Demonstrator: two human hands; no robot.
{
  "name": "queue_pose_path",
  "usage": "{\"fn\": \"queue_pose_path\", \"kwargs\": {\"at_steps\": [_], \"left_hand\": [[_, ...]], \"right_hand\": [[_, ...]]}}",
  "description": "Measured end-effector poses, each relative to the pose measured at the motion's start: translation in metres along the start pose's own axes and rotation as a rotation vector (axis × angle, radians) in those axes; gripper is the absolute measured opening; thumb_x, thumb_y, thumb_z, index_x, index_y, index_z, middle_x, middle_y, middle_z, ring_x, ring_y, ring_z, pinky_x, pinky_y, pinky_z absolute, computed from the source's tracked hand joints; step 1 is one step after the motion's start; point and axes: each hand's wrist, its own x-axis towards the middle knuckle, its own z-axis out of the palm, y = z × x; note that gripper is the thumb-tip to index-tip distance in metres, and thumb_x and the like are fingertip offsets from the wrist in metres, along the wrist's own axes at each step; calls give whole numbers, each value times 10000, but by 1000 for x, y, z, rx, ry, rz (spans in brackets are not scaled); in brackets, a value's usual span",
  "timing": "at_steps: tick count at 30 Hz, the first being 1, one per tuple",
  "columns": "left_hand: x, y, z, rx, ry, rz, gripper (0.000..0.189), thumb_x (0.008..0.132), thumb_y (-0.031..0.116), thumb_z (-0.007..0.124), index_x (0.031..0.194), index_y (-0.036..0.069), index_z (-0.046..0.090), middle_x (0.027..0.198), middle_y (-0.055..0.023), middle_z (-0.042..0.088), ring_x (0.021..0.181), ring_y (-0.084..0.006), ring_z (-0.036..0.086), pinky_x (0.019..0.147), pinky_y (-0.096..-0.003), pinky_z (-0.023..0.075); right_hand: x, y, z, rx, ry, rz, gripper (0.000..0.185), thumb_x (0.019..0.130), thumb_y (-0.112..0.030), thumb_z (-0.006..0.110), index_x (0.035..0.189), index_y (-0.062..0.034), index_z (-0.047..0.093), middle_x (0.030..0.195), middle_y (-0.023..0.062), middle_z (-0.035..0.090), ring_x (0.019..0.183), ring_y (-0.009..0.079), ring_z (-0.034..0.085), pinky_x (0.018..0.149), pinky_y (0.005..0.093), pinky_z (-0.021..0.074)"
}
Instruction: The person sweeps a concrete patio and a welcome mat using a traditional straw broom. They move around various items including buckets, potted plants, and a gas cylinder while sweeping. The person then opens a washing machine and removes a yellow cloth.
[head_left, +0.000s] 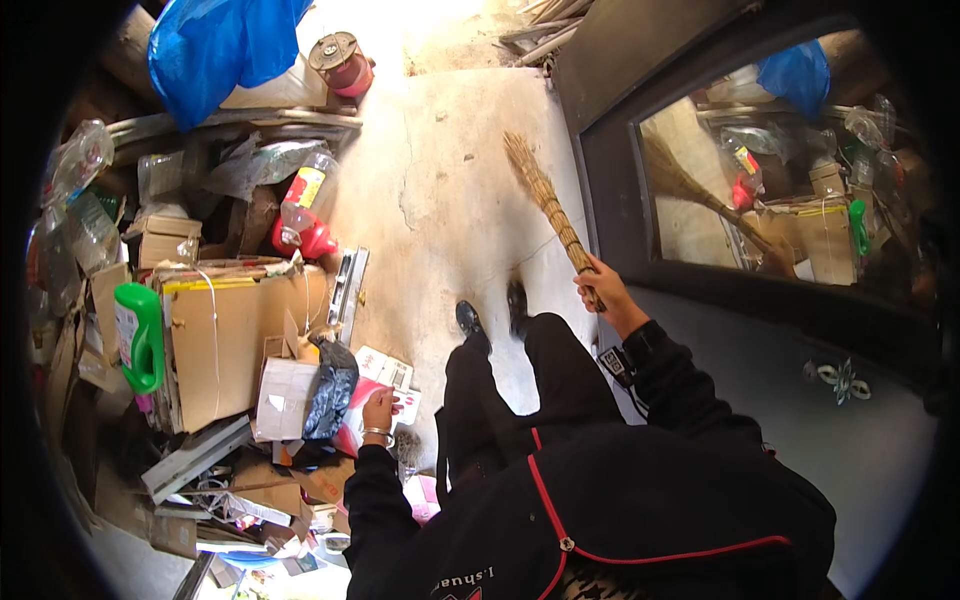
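Observation:
A short straw hand broom (553, 214) is gripped near its handle end by my right hand (607, 294), its bristles pointing up and away over the concrete floor. My left hand (381, 409), with a bracelet at the wrist, hangs at the left with its fingers curled; whether it holds anything cannot be told. Near it are a crumpled black plastic bag (332, 386), a small cardboard box (286, 397) and a white printed carton (382, 369).
Tied flattened cardboard (251, 337), a green detergent bottle (139, 337), plastic bottles (307, 191) and metal channels (196, 459) crowd the left. A dark panel with a mirror (750, 172) borders the right. Further off stand a red round container (349, 75) and stacked sticks (551, 41).

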Motion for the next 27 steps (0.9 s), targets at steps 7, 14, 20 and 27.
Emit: {"fn": "queue_pose_path", "kwargs": {"at_steps": [7, 14, 20, 27], "left_hand": [[-55, -23, 23, 45, 85, -78, 287, 877, 281, 478, 839, 15, 579, 664, -42, 576, 552, -110, 539, 506, -236, 430], [-241, -108, 116, 269, 31, -591, 314, 822, 289, 495, 948, 31, 621, 830, -118, 636, 744, -212, 614, 672, -320, 485], [-209, -34, 157, 408, 17, -509, 336, 815, 317, 517, 983, 49, 630, 879, -129, 645, 789, -250, 623, 709, -333, 488], [-97, 48, 159, -275, 191, -487, 305, 859, 227, 510, 1021, -29, 549, 785, -135, 626, 595, -188, 626, 495, -239, 488]], "right_hand": [[177, -157, 14, -428, 124, -198, 684, 672, -64, 562, 1311, -175, 346, 548, 25, 472, 357, 131, 431, 297, 283, 333], [334, -227, -19, -740, 90, -187, 728, 699, -65, 543, 1355, -179, 251, 532, 36, 437, 361, 136, 425, 303, 287, 321], [292, -115, -10, -909, 40, -107, 727, 719, -106, 491, 1367, -164, 167, 677, 144, 556, 514, 249, 548, 444, 372, 429], [127, -124, -14, -538, -61, 109, 742, 657, -11, 575, 1338, -177, 329, 648, 14, 486, 497, 99, 453, 437, 256, 378]]}}
